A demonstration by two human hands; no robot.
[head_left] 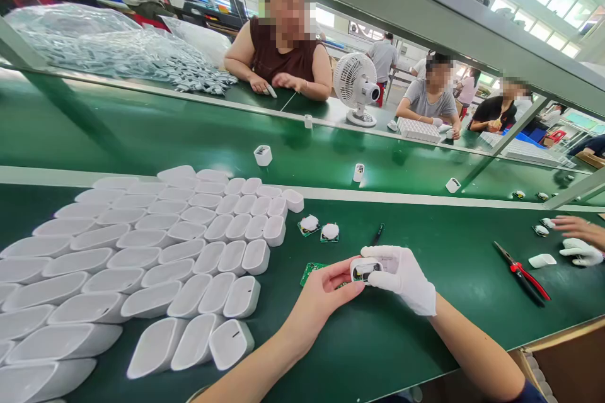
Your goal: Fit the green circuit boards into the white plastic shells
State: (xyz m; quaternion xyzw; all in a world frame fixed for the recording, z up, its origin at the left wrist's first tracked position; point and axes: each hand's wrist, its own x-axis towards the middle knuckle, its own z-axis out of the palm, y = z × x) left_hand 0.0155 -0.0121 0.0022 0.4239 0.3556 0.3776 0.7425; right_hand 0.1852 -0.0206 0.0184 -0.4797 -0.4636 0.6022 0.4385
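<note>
A small white housing (359,270) with dark and yellow parts showing inside is held between both hands. My left hand (326,296), bare, has its fingers and thumb closed on the housing's left side. My right hand (404,277), in a white glove, grips the right side. Under my left fingers lies a green circuit board (311,272), partly hidden. Just behind the hands is a dark pen-like tool (378,234). Two small boards with white round tops, one (309,224) left of the other (329,232), rest further back.
Rows of white housings (155,239) cover the left of the table. Red-handled pliers (522,274) lie at right, near another person's hands (581,250). Beyond is a green belt (189,138) bearing several housings.
</note>
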